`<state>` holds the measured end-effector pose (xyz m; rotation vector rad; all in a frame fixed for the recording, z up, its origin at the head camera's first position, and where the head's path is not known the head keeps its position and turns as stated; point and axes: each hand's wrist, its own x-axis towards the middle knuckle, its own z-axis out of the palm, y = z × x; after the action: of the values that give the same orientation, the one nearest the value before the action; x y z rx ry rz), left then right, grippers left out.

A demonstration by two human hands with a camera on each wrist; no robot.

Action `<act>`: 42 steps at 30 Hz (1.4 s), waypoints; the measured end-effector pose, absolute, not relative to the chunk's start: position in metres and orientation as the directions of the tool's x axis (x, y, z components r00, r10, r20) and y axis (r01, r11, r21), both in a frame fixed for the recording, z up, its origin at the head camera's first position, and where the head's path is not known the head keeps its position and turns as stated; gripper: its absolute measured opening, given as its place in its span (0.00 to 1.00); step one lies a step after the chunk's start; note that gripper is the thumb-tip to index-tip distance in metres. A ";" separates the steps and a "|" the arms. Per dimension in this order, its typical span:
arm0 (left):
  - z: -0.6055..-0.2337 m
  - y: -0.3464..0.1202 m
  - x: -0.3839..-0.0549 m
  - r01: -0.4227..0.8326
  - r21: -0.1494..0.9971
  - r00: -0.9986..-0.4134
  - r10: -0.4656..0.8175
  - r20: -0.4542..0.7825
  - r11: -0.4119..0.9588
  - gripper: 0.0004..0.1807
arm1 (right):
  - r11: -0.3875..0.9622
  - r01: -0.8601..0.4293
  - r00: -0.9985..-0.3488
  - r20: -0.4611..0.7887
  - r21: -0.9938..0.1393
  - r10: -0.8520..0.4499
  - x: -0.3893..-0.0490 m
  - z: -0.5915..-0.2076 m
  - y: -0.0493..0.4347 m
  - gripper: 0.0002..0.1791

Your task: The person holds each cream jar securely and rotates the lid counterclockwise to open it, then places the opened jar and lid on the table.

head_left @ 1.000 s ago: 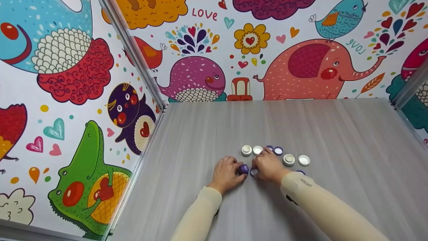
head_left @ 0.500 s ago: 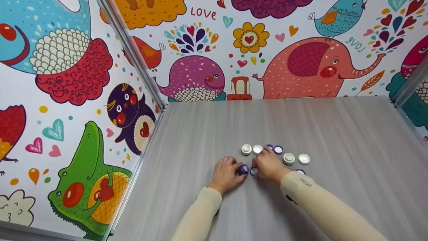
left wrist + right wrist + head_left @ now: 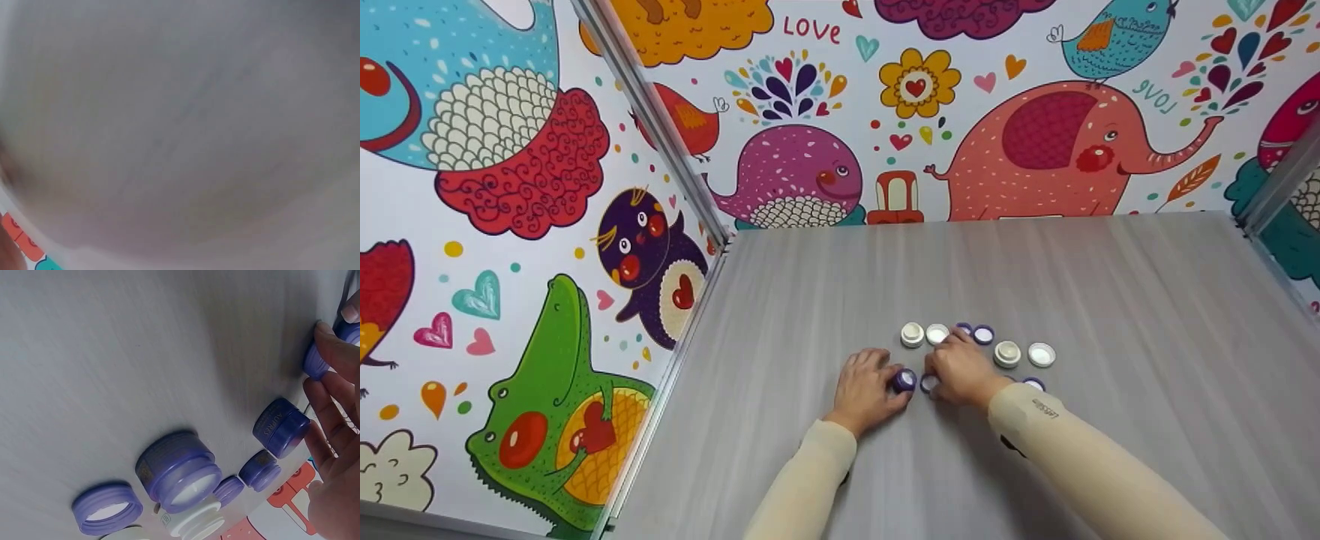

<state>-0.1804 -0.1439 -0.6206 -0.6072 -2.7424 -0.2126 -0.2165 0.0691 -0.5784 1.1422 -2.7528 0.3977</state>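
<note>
My left hand (image 3: 864,390) holds a small purple jar (image 3: 905,381) between thumb and fingers, its paler top facing up. Just right of it, my right hand (image 3: 964,369) pinches a purple lid (image 3: 316,361) by its edge between thumb and finger. The lid and the held jar are close together. A purple jar with AUPRES lettering (image 3: 280,427) stands beside the right hand's lower fingers in the right wrist view. The left wrist view is blurred and shows almost nothing of the hand's work.
Two open white jars (image 3: 912,335) (image 3: 1007,354) and white lids (image 3: 937,334) (image 3: 1042,355) lie behind and right of the hands. A purple lid (image 3: 983,335) lies between them. An open purple jar (image 3: 183,472) and another purple lid (image 3: 107,509) stand near the right wrist.
The purple jar in my left hand has turned slightly, so its paler top shows more. Both hands stay nearly in place; the head view shifts a little.
</note>
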 end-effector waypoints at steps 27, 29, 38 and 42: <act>-0.629 -0.145 -0.178 0.406 0.024 -0.874 0.381 0.301 0.913 0.29 | 0.676 -0.704 -0.710 0.224 -0.215 -0.668 -0.217 -0.580 0.070 0.14; -0.630 -0.145 -0.178 0.406 0.029 -0.875 0.380 0.299 0.913 0.29 | 0.676 -0.705 -0.709 0.224 -0.212 -0.669 -0.217 -0.580 0.070 0.14; -0.634 -0.146 -0.179 0.402 0.051 -0.885 0.374 0.278 0.914 0.29 | 0.673 -0.708 -0.706 0.226 -0.213 -0.671 -0.216 -0.580 0.070 0.14; -0.634 -0.146 -0.179 0.403 0.049 -0.883 0.374 0.283 0.914 0.29 | 0.673 -0.709 -0.705 0.228 -0.209 -0.672 -0.217 -0.581 0.070 0.15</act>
<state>-0.1791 -0.1459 -0.6340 -0.5809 -2.8067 -0.1546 -0.2171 0.0701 -0.5807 1.1416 -2.7510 0.4284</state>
